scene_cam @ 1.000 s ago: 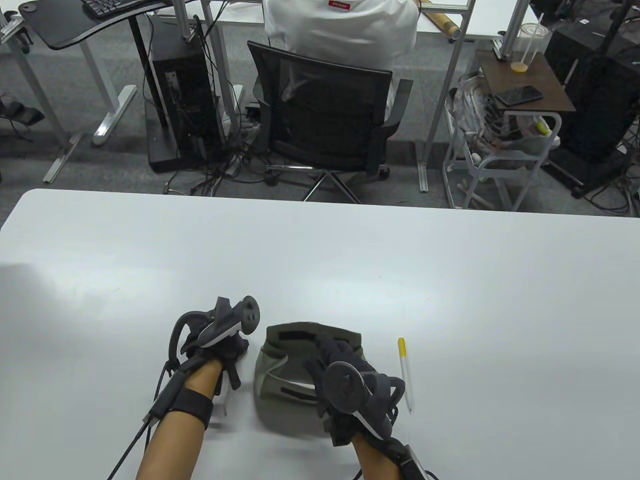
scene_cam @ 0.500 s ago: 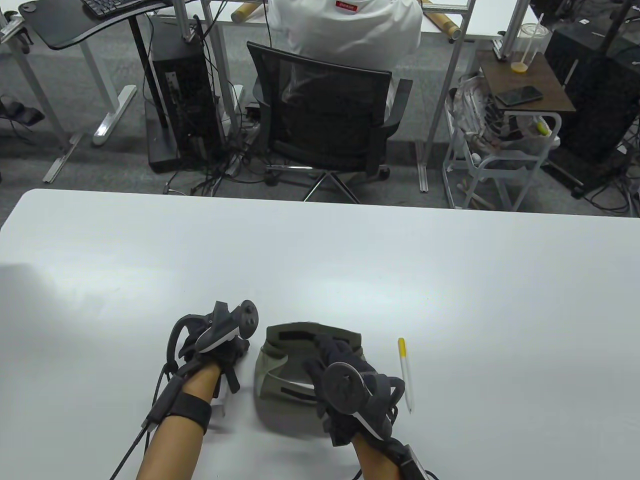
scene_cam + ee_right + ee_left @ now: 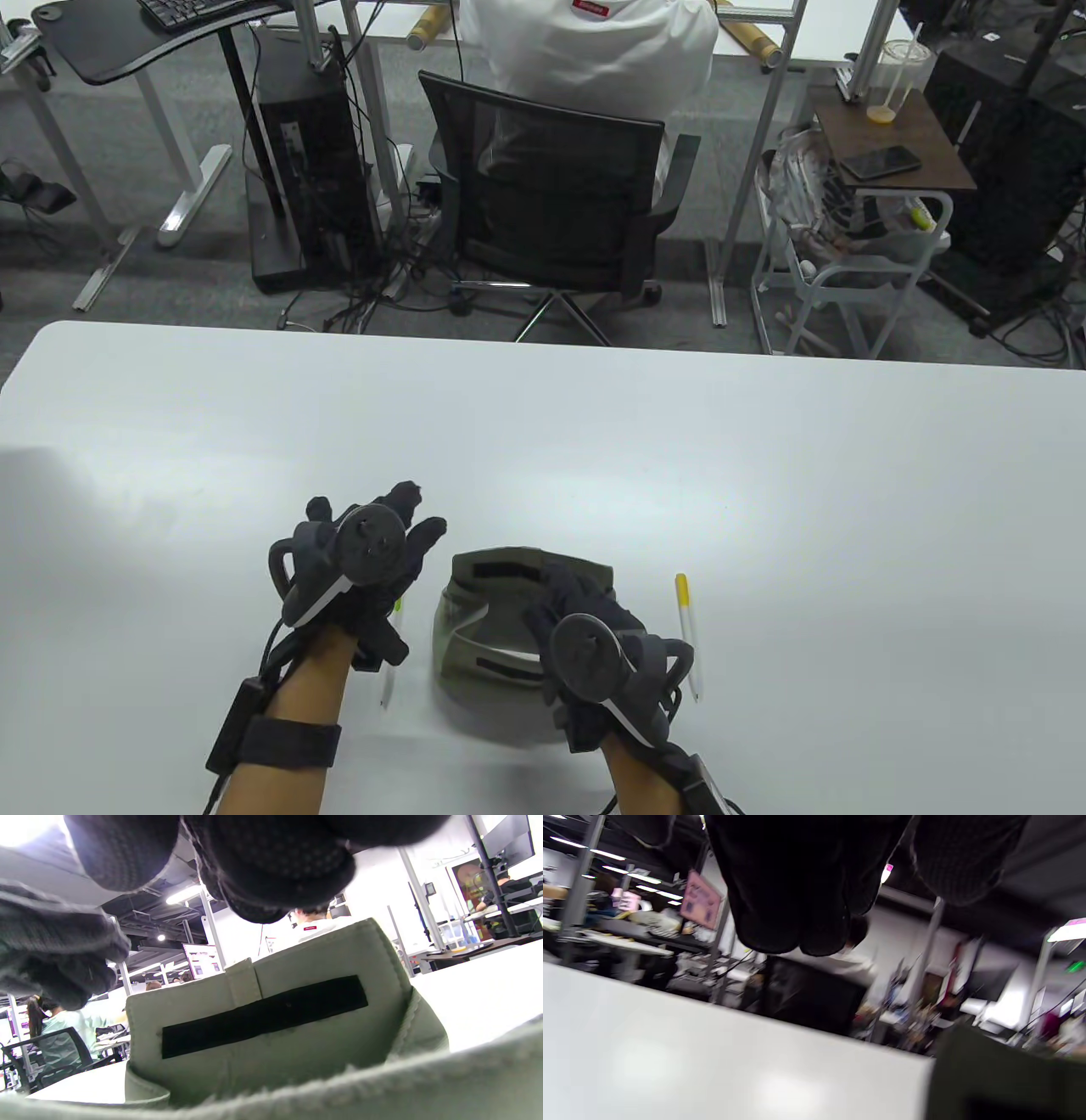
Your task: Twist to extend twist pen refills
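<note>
An olive fabric pouch (image 3: 479, 620) lies open on the white table (image 3: 254, 424), its flap with a black velcro strip facing the right wrist view (image 3: 271, 1018). My right hand (image 3: 585, 624) rests on the pouch with its fingers (image 3: 271, 866) just above the opening and the thumb apart, holding nothing. My left hand (image 3: 377, 556) is palm down left of the pouch, fingers (image 3: 780, 899) spread forward. A white pen with a green end (image 3: 388, 679) lies on the table beside its thumb. A white pen with a yellow end (image 3: 689, 637) lies right of the pouch.
The pouch's edge shows blurred at the lower right of the left wrist view (image 3: 1001, 1077). Beyond the table's far edge a person sits in a black office chair (image 3: 551, 195), with desks and a small cart (image 3: 874, 221) around.
My left hand has turned palm down and spread its fingers forward. The green-ended pen now lies on the table by its thumb. The right hand has barely moved.
</note>
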`<state>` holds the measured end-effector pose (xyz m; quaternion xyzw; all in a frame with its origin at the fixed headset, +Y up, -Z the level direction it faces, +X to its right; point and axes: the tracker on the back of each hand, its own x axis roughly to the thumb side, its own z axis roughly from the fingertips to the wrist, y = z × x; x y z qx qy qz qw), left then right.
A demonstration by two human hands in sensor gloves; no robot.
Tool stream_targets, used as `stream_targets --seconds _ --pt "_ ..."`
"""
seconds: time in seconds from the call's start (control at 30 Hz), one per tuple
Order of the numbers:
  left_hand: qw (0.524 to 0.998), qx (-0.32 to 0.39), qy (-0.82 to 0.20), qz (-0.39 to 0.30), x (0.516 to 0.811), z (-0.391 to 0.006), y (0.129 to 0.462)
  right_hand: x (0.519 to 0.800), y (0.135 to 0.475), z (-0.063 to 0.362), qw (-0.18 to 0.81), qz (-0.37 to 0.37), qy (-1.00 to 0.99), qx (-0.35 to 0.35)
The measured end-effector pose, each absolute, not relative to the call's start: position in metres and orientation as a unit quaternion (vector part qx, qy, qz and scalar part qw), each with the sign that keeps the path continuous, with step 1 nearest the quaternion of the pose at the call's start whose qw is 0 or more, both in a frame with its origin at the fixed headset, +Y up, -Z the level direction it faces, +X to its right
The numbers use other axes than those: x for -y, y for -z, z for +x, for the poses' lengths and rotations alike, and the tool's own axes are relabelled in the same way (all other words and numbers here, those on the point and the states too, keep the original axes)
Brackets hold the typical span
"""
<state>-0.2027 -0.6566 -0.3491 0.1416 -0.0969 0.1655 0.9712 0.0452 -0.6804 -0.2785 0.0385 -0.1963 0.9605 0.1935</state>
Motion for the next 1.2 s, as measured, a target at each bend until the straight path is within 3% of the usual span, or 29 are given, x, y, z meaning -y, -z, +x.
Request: stream_targets --seconds 0.13,0.4,0.67,0.83,0.97,1.2 --pt "0.960 0.163 -0.157 0.165 0.658 -0.189 0.342 0.679 0.279 0.048 0.186 0.030 -0.961 0.204" --pt "0.987 0.162 -0.022 -0.009 0.690 -0.166 0.357 0.683 0.283 0.041 0.156 0.029 -0.965 0.207" --pt "0.988 0.147 -0.007 0.043 0.703 -0.159 0.356 0.701 0.300 0.021 0.083 0.062 -0.983 0.154" --pt "0.988 0.142 0.003 0.059 0.705 -0.158 0.356 0.724 0.304 0.008 -0.006 0.094 -0.994 0.060" --pt "0.989 0.135 -0.012 0.063 0.707 -0.159 0.356 0.747 0.304 0.001 -0.027 0.099 -0.993 -0.060" --pt "0.989 0.134 -0.027 0.060 0.708 -0.160 0.357 0.756 0.301 -0.008 -0.084 0.114 -0.989 -0.049"
